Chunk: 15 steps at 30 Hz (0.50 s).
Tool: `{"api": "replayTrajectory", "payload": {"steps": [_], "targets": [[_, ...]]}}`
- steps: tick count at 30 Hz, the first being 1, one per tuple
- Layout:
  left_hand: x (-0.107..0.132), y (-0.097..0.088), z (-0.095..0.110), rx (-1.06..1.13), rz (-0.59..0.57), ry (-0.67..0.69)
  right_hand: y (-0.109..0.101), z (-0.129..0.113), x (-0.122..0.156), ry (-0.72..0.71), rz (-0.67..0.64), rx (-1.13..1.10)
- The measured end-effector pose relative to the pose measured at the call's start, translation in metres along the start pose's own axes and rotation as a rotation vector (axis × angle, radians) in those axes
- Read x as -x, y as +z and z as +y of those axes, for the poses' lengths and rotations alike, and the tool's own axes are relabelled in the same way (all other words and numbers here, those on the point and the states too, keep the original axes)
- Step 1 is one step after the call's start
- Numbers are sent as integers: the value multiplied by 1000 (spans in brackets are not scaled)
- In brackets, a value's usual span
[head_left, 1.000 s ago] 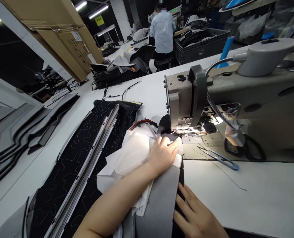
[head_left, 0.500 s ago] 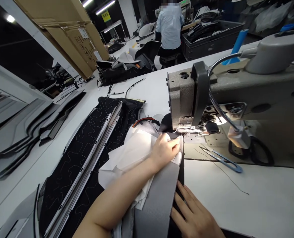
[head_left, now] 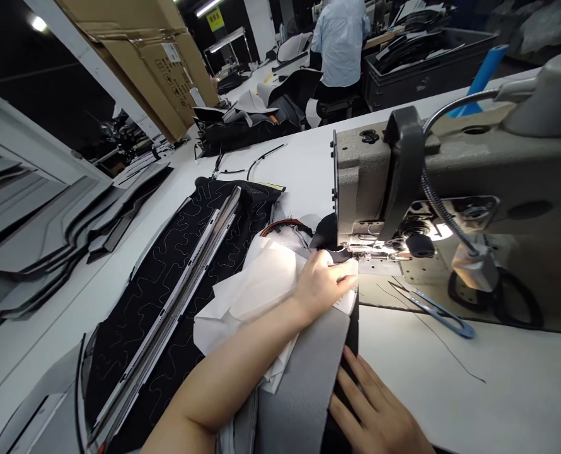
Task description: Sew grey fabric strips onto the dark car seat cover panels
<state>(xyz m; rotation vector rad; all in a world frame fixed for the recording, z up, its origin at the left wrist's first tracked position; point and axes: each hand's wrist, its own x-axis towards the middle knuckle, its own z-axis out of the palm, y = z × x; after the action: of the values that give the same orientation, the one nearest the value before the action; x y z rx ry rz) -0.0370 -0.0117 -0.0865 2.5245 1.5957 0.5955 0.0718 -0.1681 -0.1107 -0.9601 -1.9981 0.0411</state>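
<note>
The left hand (head_left: 325, 284), half-curled, its grip unclear, rested on white sheeting (head_left: 261, 287) over a gray panel (head_left: 304, 378) beside a sewing machine (head_left: 363, 183); the right hand (head_left: 379, 410) lay open along the panel's edge. Apparent alignment called for steady guiding next.

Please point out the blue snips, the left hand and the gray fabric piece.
Blue snips (head_left: 432, 310): head view, on the handle.
Left hand (head_left: 322, 284): head view, back of the hand.
Gray fabric piece (head_left: 304, 372): head view, its flat upper surface.

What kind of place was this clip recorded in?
Most likely a sewing workshop or factory floor: an industrial sewing machine stands on the worktable, gray and black cut pieces are stacked at left, and a large bin holds more.
</note>
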Motion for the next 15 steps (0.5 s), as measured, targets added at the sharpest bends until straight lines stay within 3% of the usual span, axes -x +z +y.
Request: {"api": "replayTrajectory", "payload": {"steps": [15], "targets": [[-4,4,3,-21,31,-5,-5,7,-1,-21,-37,-13]]}}
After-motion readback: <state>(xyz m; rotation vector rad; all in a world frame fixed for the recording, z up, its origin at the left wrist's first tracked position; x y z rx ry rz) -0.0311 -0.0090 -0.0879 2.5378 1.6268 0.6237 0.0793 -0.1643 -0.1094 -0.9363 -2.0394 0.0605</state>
